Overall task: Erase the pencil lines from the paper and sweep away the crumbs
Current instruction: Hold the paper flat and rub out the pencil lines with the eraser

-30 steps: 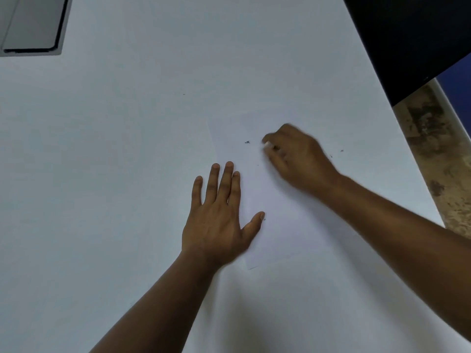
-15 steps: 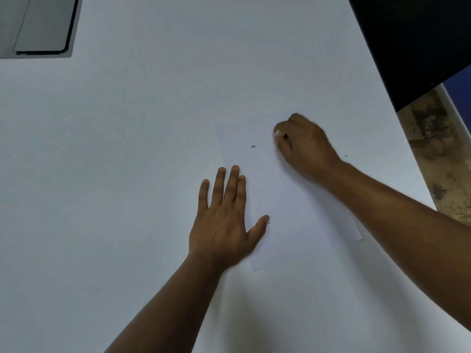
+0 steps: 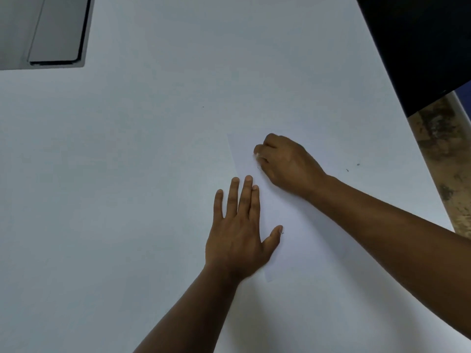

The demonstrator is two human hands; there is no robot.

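Paper [image 3: 288,225] flat under left hand [image 3: 239,233] and curled right hand [image 3: 285,164].

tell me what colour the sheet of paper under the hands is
White paper, on a white table; head view.

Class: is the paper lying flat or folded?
Flat: the paper lies spread on the table, the left hand pressing its edge with straight fingers.

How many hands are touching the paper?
2. The left hand lies flat on the paper at its left edge. The right hand is curled near the top, pinching something small and whitish, likely an eraser.
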